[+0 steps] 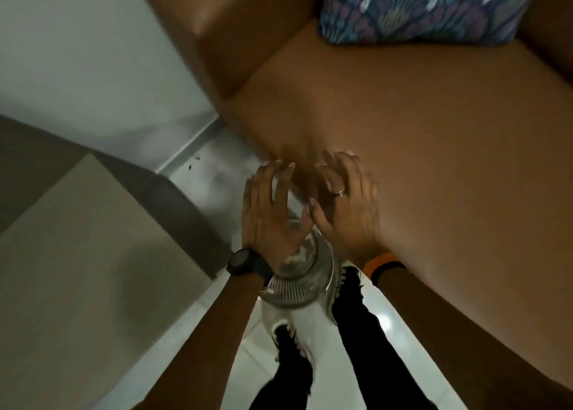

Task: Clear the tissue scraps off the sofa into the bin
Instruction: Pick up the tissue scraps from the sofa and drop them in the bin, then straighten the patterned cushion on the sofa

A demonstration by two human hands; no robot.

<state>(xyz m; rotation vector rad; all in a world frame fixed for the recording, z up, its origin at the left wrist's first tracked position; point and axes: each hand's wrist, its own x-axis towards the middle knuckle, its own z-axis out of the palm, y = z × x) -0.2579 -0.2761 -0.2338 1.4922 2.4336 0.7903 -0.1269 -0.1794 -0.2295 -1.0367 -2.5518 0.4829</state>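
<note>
Two bare arms reach forward from the bottom of the view. On the left wrist sits a black round watch (242, 261), and on the right wrist sits an orange and black band (382, 264). The left hand (273, 211) is flat with its fingers spread wide and holds nothing. The right hand (347, 202) is also spread loose, and it wears a thin ring (339, 193). Both hands hang side by side over the front edge of the smooth brown leather sofa (418, 149). Just under the hands and wrists stands a small silver round bin (297, 288) on the shiny white tiled floor (204, 180), right beside the sofa. Pale tissue scraps (299, 253) lie inside the bin, blurry but white. The sofa seat looks bare. At the back of the seat rests a blue and purple patterned cushion (421, 9). Black trouser legs with white shoes (290, 332) stand by the bin.
</note>
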